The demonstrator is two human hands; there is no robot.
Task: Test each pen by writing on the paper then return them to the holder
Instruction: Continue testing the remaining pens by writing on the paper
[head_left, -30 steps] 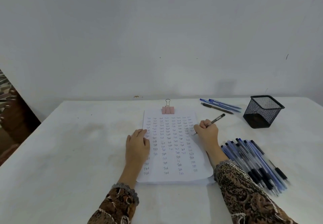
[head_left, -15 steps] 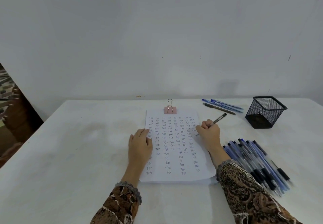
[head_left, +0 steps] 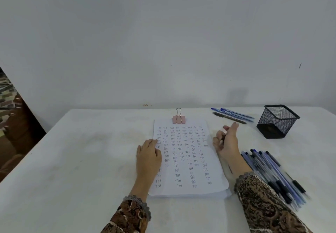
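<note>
1. The right grip (head_left: 226, 142) hangs just off the right edge of the paper (head_left: 200, 191). Its lower fingers are curled round the held pen (head_left: 225, 136), of which only a short dark piece shows, and the forefinger and thumb reach loosely toward the back of the desk (head_left: 81, 160)
2. The step in hand looks like carrying this pen away from the sheet. Close thumb and forefinger on the barrel first, since a pen lodged only in the curled fingers could slip out on the way
3. The left grip (head_left: 149, 154) lies flat, fingers straight, on the left edge of the paper and holds nothing. It does best to stay there, so the sheets pinned at the top by the binder clip (head_left: 179, 119) do not slide as the other arm swings
4. The holder (head_left: 276, 123) stands at the far right, well apart from the right grip, with no pen showing above its rim. Three pens (head_left: 234, 115) lie on the desk between the two, a little further back, so carry the held pen over them and not through them
5. Lower the pen into the holder point first and let go only once it is inside the mesh, as the light holder may tip if knocked at the rim
6. The pile of pens (head_left: 272, 174) lies just beside the right forearm, so lift the wrist before moving sideways or the sleeve may scatter them
</note>
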